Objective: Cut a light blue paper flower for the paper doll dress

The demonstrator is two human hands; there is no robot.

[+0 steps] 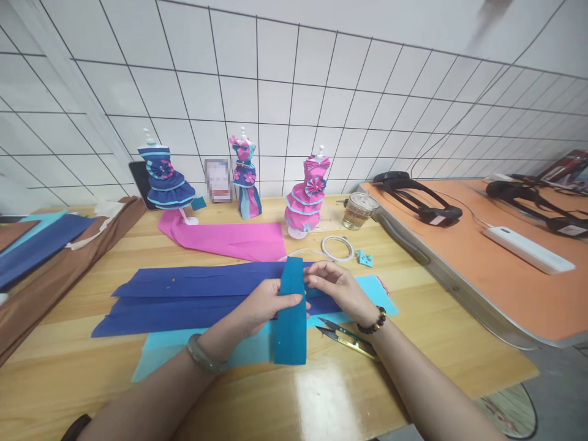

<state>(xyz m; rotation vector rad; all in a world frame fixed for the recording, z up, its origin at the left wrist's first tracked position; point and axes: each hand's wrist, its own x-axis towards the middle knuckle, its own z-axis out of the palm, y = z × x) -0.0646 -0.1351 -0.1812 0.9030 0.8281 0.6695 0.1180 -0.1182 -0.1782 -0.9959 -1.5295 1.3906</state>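
A folded teal strip [291,331] is held lengthwise over the table. My left hand [264,306] grips it at mid-length, thumb on top and fingers beneath. At the strip's right edge is my right hand [333,285], its fingers bent and thumb close to the index finger; whether it pinches the edge is hard to tell. Beneath both hands lie dark blue sheets [184,282] and a light blue sheet [156,352]. Snips [349,343] with dark blades rest just below my right wrist.
Three small dress forms wear blue [168,184], mixed-colour [245,177] and pink [305,196] dresses at the back. Nearby are a pink strip [239,241], a tape roll [337,248], a glass [359,211], and brown cloth [68,278]. An orange-topped table [482,269] holds headsets [422,202].
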